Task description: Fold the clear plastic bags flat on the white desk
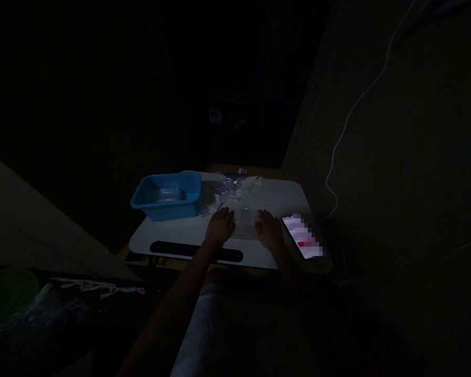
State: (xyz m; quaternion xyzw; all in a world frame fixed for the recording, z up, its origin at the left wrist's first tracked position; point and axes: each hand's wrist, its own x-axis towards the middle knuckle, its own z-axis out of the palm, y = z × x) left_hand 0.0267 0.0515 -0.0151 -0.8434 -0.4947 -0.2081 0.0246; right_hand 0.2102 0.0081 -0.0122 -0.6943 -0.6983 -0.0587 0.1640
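Observation:
A clear plastic bag lies flat on the white table in front of me. My left hand rests on its left edge with the fingers stretched forward. On the right edge lies my right hand, palm down and fingers extended. Neither hand grips anything that I can see. Beyond the bag, crumpled clear plastic lies beside a pale cloth. The light is dim, so fine detail is lost.
A blue plastic basin with clear plastic inside stands at the table's left. A lit phone lies at the right edge. A black slot or strip runs along the near edge. A white cable hangs down the right wall.

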